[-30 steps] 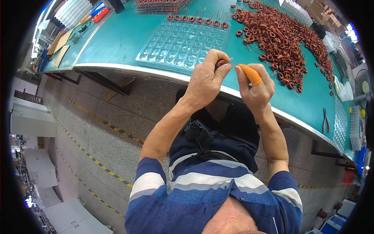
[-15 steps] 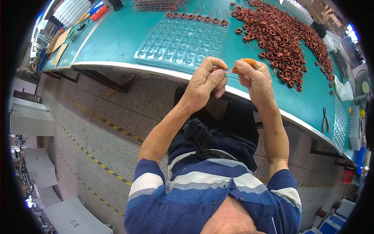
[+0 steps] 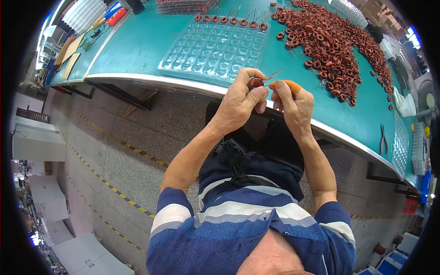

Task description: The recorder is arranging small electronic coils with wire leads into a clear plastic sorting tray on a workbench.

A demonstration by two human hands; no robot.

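- The left hand point(image 3: 238, 101) pinches a small red-brown ring wound with copper-coloured wire point(image 3: 255, 83) between its thumb and pointing finger.
- That ring is held up in front of the near right corner of the big clear plastic tray with many square pockets point(image 3: 208, 50).
- The right hand point(image 3: 297, 110) is just right of the ring. Its thumb and a finger in a smooth orange finger cover point(image 3: 292, 85) seem to pinch the end of one thin wire leg point(image 3: 269, 85).
- Another thin copper-coloured wire leg point(image 3: 276, 73) sticks up and out, with no fingers on it.
- Along the tray's far edge sits a row of red-brown rings with wire legs point(image 3: 233, 21).
- Right of the tray, a big heap of red-brown wire rings point(image 3: 327, 50) lies on the smooth green worktop point(image 3: 137, 48).
- Far right of the tray are pliers with red handles point(image 3: 384, 142).
- If the right hand pulls too hard, the thin leg could bend badly or snap.
- If the left pinch is loose, the ring could twist or drop off the worktop, because it is held close to the near edge.
- The smooth finger cover might slip off the wire.
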